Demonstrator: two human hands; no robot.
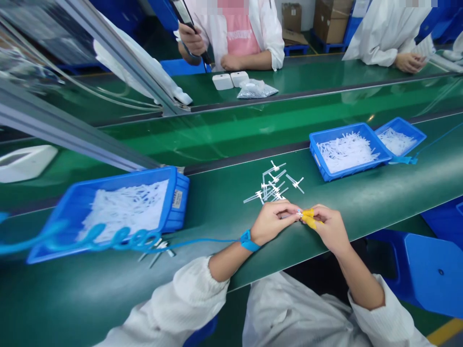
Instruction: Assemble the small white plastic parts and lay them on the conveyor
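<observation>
My left hand [273, 220] pinches one side of a small white plastic connector [299, 215] over the front part of the green bench. Meeting it from the other side, my right hand [330, 226] is closed on the same piece. Yellow finger covers [309, 219] appear to sit on my right thumb and forefinger. The fingertips hide much of the connector. Just beyond my left hand lies a loose pile of white connectors with thin clear tubes [275, 185]. A blue wrist strap [249, 240] is round my left wrist.
Blue trays [181, 193] [321, 168] [415, 135] hold white strip-like parts. A coiled blue cord [119, 237] runs across the left tray to my strap. More pieces [159, 248] lie beside it. Opposite, two people in white coats sit behind a bag [256, 89] and white boxes [223, 82].
</observation>
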